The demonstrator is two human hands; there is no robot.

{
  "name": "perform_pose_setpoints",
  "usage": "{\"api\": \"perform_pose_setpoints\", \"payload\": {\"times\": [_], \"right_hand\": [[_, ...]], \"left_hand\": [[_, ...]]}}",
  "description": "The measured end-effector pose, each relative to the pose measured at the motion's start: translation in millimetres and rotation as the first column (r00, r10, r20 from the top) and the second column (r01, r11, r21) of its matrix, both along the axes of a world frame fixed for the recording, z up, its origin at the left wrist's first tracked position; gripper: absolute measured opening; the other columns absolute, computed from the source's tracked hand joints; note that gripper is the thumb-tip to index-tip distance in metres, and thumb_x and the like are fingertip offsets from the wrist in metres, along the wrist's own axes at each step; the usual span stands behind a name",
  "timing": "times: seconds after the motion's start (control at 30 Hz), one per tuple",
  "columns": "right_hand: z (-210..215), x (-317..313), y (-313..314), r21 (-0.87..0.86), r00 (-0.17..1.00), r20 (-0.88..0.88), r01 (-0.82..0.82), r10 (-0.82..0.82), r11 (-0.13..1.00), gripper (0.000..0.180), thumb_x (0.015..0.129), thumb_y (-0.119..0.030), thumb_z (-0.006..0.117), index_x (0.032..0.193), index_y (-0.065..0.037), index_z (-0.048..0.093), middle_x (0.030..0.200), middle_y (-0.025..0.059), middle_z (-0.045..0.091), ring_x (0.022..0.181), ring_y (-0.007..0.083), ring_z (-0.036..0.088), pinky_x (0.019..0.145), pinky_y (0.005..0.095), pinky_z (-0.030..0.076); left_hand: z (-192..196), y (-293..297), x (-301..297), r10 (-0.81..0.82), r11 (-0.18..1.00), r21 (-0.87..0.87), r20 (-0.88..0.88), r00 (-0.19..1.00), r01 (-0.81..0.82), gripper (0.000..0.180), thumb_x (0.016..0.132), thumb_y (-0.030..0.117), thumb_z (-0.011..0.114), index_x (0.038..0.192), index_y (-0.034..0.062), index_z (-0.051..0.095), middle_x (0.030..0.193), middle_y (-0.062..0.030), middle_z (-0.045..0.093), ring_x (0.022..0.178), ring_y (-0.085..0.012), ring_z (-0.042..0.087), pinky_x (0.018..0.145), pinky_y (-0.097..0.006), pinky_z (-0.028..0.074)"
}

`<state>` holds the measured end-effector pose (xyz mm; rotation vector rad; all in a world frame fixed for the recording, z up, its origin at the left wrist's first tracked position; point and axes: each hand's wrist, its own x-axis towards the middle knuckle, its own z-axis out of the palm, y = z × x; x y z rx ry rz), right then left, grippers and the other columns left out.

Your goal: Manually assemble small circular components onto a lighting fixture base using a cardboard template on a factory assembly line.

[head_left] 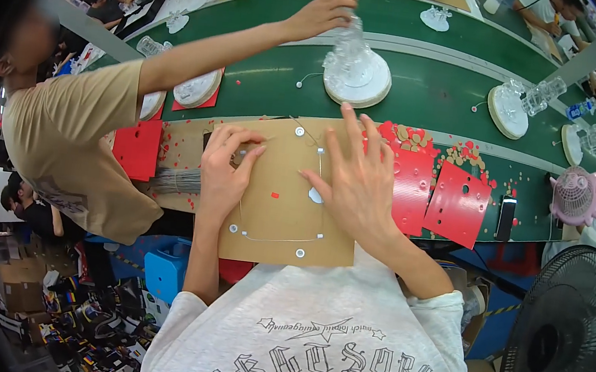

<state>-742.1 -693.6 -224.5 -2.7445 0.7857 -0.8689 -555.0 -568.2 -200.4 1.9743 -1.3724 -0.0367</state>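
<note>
A brown cardboard sheet (281, 206) lies before me, its near edge against my shirt. Thin wire (281, 241) runs around it, held by small white clips (320, 236); round white discs (300, 253) sit near its edges. At the sheet's upper left, my left hand (226, 167) pinches what looks like the wire, thumb and forefinger together; the exact grip is partly hidden. My right hand (361, 182) rests over the right side with fingers spread, its thumb by a pale piece (316, 195). A small red bit (275, 195) lies mid-sheet.
Red punched sheets (457, 204) and loose round chips (463, 155) lie at right; a wire bundle (175, 181) at left. A person's arm (217, 55) reaches across, holding a clear plastic piece over a white round base (360, 79). A black fan (560, 333) stands right.
</note>
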Motion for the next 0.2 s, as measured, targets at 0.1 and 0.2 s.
{"api": "perform_pose_setpoints", "payload": {"times": [0.1, 0.2], "right_hand": [[-13.8, 5.9, -1.2, 0.144, 0.984, 0.116, -0.152, 0.135, 0.978, 0.052, 0.086, -0.032, 0.076, 0.129, -0.006, 0.064, 0.142, 0.0152, 0.051, 0.125, 0.0341, 0.051, 0.096, 0.0522, 0.047], [-30.5, 8.7, -5.7, 0.583, 0.923, 0.260, -0.383, 0.283, 0.716, 0.052, 0.083, -0.022, 0.076, 0.131, -0.010, 0.061, 0.154, 0.0137, 0.040, 0.137, 0.0351, 0.041, 0.109, 0.0545, 0.035]], "left_hand": [[-4.2, -1.9, -1.3, -0.010, 0.999, -0.044, 0.043, 0.999, 0.012, 0.011, 0.082, -0.002, 0.073, 0.092, -0.0010, 0.069, 0.092, -0.0114, 0.066, 0.092, -0.0274, 0.064, 0.082, -0.038, 0.052], [-0.9, -1.9, -1.6, 0.004, 0.998, 0.068, -0.109, 0.994, 0.003, 0.013, 0.083, -0.003, 0.073, 0.095, 0.0011, 0.070, 0.097, -0.0125, 0.067, 0.094, -0.0260, 0.064, 0.083, -0.036, 0.052]]}}
